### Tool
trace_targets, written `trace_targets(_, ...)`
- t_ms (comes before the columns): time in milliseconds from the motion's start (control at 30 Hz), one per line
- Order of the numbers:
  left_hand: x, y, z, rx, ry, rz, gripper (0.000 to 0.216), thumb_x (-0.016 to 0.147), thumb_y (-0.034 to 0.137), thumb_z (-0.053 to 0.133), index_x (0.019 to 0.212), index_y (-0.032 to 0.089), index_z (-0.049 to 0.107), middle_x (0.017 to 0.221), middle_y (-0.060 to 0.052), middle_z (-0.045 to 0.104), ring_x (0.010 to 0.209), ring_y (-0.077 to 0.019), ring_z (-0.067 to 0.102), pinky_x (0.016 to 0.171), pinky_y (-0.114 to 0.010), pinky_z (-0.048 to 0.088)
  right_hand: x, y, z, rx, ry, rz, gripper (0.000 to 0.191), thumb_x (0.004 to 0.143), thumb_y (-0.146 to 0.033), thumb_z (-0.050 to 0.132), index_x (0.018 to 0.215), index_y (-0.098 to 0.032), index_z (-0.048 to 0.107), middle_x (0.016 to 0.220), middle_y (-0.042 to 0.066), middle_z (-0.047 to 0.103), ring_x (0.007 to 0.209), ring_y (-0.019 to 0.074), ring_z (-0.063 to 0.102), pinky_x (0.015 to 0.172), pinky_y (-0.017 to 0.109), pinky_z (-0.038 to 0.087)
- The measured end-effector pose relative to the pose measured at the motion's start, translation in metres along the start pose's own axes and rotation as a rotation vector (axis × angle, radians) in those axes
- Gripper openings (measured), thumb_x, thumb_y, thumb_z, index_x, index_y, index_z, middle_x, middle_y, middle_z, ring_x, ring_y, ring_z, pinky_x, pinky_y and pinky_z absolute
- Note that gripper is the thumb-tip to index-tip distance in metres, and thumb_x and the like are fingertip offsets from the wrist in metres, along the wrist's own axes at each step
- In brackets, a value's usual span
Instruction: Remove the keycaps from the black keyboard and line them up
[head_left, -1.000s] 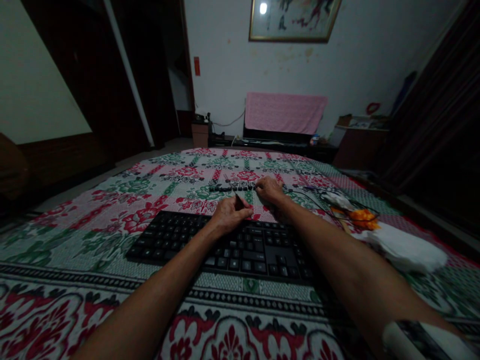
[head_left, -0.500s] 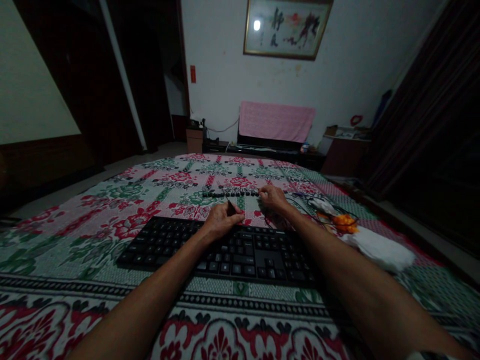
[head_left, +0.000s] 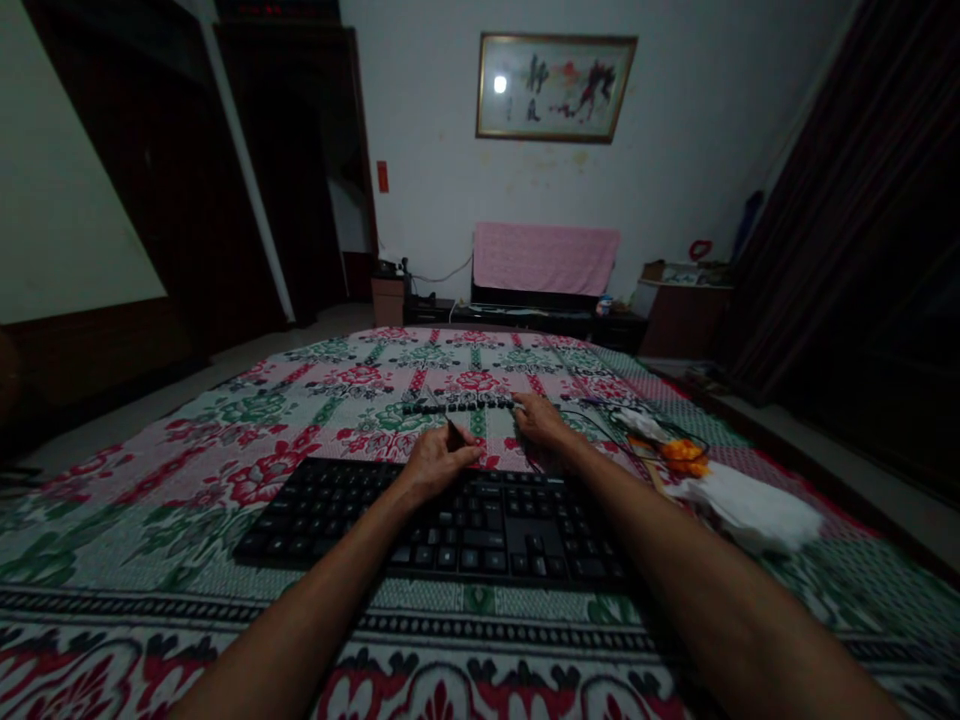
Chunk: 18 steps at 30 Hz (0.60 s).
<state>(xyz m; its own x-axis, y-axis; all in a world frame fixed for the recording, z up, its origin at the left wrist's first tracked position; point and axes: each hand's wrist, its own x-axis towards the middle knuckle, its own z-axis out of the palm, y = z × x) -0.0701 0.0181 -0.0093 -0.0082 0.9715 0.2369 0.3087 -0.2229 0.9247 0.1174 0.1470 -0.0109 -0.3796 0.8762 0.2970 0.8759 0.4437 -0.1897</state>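
Observation:
A black keyboard [head_left: 536,535] lies on the flowered cloth in front of me, partly covered by my forearms. Above its back edge is my left hand [head_left: 436,462], closed on a dark, thin, pointed piece [head_left: 454,436] that sticks up between thumb and fingers; its kind is unclear. Beyond the keyboard runs a line of small black keycaps [head_left: 459,407], set side by side. My right hand [head_left: 537,420] reaches to the right end of that line, its fingers drawn together at the last keycaps. Whatever is between those fingertips is hidden.
Right of my right arm lie a white crumpled bag [head_left: 757,505], an orange bundle [head_left: 684,457] and black cable. The patterned cloth [head_left: 247,415] covers the whole table. Against the far wall, a pink towel [head_left: 546,258] hangs over a dark screen.
The view has tilted up a little, so everything sits lower in the picture. Both hands keep about the same places, the right one still at the end of the keycap line.

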Motion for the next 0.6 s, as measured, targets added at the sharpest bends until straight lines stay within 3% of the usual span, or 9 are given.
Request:
trace_targets(100, -0.002, 0.004, -0.001, 0.0, -0.004, 0.003, 0.023, 0.062, 0.034, 0.064, 0.074, 0.016, 0.056, 0.068, -0.001, 0.063, 0.066, -0.0153, 0.059, 0.064, -0.027, 0.046, -0.019, 0.007, -0.013, -0.03, -0.026, 0.046, 0.037, 0.083, -0.022, 0.039, 0.117, -0.015, 0.052, 0.116, 0.012, 0.058, 0.106, 0.0197, 0.053, 0.086, 0.027, 0.038)
trace_targets(233, -0.003, 0.005, -0.001, -0.031, -0.017, -0.005, 0.023, 0.062, 0.035, 0.064, 0.074, 0.017, 0.056, 0.069, 0.0, 0.062, 0.066, -0.0151, 0.059, 0.064, -0.027, 0.046, -0.047, 0.015, -0.03, -0.076, -0.129, 0.099, 0.03, 0.084, -0.031, 0.038, 0.096, -0.017, 0.061, 0.101, 0.012, 0.063, 0.096, 0.0223, 0.056, 0.081, 0.032, 0.039)
trace_targets(300, -0.003, 0.006, -0.001, -0.021, -0.013, -0.014, 0.024, 0.061, 0.035, 0.064, 0.075, 0.017, 0.055, 0.068, 0.001, 0.061, 0.066, -0.0153, 0.058, 0.063, -0.027, 0.045, -0.06, 0.018, -0.033, -0.052, -0.13, 0.088, 0.029, 0.082, -0.034, 0.042, 0.095, -0.018, 0.062, 0.104, 0.011, 0.062, 0.099, 0.0237, 0.055, 0.084, 0.035, 0.038)
trace_targets(467, -0.004, 0.008, -0.001, -0.002, -0.011, -0.038, 0.025, 0.06, 0.034, 0.065, 0.075, 0.017, 0.056, 0.069, 0.0, 0.062, 0.065, -0.0154, 0.058, 0.061, -0.026, 0.044, -0.082, 0.02, -0.03, 0.213, 0.105, -0.056, 0.031, 0.08, -0.029, 0.047, 0.107, -0.019, 0.059, 0.126, 0.008, 0.051, 0.116, 0.0205, 0.045, 0.095, 0.036, 0.032)
trace_targets(600, -0.005, 0.011, -0.001, 0.038, -0.001, -0.05, 0.025, 0.059, 0.036, 0.065, 0.074, 0.017, 0.057, 0.068, 0.0, 0.061, 0.067, -0.0161, 0.059, 0.064, -0.027, 0.045, -0.093, 0.015, -0.029, 0.503, 0.084, -0.098, 0.027, 0.08, -0.026, 0.044, 0.097, -0.019, 0.064, 0.105, 0.005, 0.063, 0.099, 0.0159, 0.056, 0.088, 0.029, 0.041)
